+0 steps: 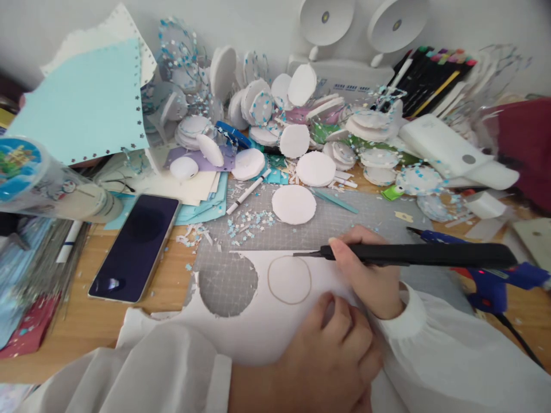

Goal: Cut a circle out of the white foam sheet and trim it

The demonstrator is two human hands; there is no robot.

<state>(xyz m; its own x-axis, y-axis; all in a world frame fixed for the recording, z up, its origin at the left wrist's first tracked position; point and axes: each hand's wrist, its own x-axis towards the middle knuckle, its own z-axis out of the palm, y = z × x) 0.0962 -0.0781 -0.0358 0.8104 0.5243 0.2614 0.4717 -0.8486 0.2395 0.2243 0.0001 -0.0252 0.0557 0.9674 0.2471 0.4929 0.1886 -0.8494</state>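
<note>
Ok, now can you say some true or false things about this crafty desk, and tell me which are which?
1. The right hand holds a black tool. True.
2. The phone lies on the white sheet. False: it is left of the sheet.
3. A circle is drawn on the sheet. True.
4. The left hand holds the blue glue gun. False: that lies over on the right.

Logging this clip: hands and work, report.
Right hand on black tool, tip at drawn circle. Left hand on white sheet. Neither hand covers drawn circle.
</note>
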